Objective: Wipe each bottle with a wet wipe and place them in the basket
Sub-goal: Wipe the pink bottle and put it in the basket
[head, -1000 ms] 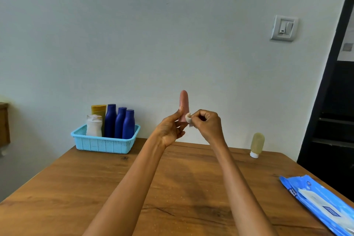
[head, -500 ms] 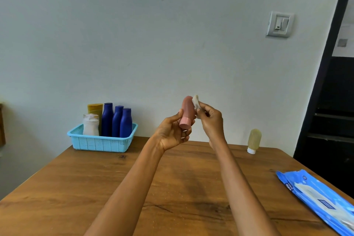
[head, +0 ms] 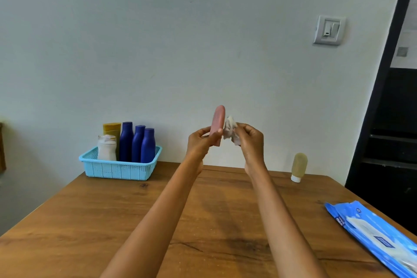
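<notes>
While the left hand (head: 200,142) grips the pink bottle (head: 218,123) by its lower end, upright above the table (head: 112,221), the right hand (head: 249,139) pinches a crumpled wipe (head: 229,128) against its right side. Five bottles stand in the basket (head: 119,168) at far left; a beige bottle (head: 299,166) waits far right, the wipe pack (head: 374,235) near right. Smooth, light plastic, likely slippery once damp: hold it low around the body, firmly.
</notes>
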